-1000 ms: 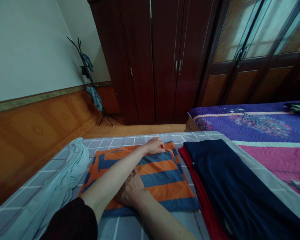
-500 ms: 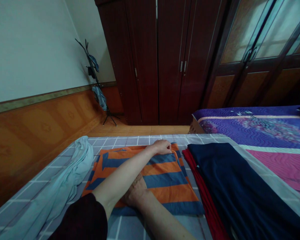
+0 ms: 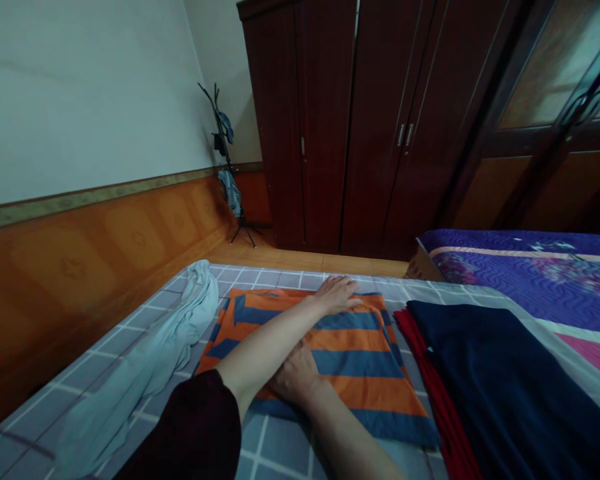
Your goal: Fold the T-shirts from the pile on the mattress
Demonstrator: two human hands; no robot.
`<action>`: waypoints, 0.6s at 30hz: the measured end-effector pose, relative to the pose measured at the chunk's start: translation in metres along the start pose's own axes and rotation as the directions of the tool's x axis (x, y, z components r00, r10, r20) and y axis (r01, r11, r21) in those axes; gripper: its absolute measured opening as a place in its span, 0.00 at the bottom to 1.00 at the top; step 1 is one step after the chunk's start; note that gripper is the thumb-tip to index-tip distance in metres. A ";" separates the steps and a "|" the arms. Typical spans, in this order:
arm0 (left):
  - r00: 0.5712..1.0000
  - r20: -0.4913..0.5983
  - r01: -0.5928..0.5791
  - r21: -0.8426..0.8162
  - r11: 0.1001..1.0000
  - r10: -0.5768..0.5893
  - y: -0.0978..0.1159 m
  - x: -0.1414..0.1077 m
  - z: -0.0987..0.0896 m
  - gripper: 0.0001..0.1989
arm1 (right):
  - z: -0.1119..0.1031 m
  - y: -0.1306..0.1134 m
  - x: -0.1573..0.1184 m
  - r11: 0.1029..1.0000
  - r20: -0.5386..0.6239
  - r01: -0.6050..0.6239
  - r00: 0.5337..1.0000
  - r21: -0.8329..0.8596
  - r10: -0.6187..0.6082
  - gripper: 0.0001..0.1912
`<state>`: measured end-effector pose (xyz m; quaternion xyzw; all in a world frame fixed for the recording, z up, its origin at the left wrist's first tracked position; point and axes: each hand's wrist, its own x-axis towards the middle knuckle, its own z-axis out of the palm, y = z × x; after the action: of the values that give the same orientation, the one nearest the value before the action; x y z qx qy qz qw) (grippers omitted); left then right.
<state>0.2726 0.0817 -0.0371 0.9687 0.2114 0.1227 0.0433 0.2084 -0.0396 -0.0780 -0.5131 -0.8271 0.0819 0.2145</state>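
An orange and blue striped garment (image 3: 355, 363) lies folded flat on the grey checked bed cover (image 3: 260, 440). My left hand (image 3: 337, 294) rests on its far edge, fingers spread and holding nothing. The left forearm crosses over my right hand (image 3: 296, 372), which lies on the near left part of the garment. The fingers of my right hand are partly hidden under the left forearm, so their pose is unclear.
Left of the garment lies a crumpled pale blue cloth (image 3: 165, 347). To the right, a dark navy cloth (image 3: 500, 360) overlaps a red one (image 3: 437, 393). Beyond stand a dark wardrobe (image 3: 325, 133), a coat rack (image 3: 229, 153) and a purple bedspread (image 3: 505, 267).
My left hand has gone from curled fingers to spread ones at the garment's far edge. The whole view has turned left, shifting the scene rightward. My right hand stays on the garment.
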 end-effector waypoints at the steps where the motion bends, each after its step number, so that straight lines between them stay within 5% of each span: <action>1: 1.000 -0.013 0.018 -0.007 1.000 -0.018 -0.007 -0.009 -0.007 0.17 | -0.003 -0.001 0.001 1.000 -0.015 -0.021 1.000 0.004 0.021 0.31; 4: 0.994 -0.058 0.091 -0.038 0.995 -0.093 -0.030 -0.052 -0.030 0.19 | -0.008 -0.005 0.003 0.993 -0.016 -0.119 0.993 0.003 0.119 0.34; 10: 0.973 0.002 0.229 -0.039 0.973 -0.230 -0.061 -0.191 -0.049 0.21 | -0.005 -0.006 0.005 0.985 0.039 -0.154 0.987 -0.073 0.157 0.32; 14: 0.923 -0.005 0.385 0.060 0.921 -0.386 -0.057 -0.259 -0.042 0.23 | -0.003 -0.007 0.006 0.980 0.033 -0.157 0.986 -0.123 0.163 0.31; 18: 0.950 -0.010 0.311 0.105 0.945 -0.312 -0.034 -0.287 -0.030 0.27 | 0.001 -0.018 0.006 0.973 0.008 -0.179 0.983 -0.147 0.182 0.30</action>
<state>-0.0014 -0.0069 -0.0758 0.9245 0.3677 0.0996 0.0117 0.1906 -0.0423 -0.0712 -0.5997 -0.7829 0.0459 0.1594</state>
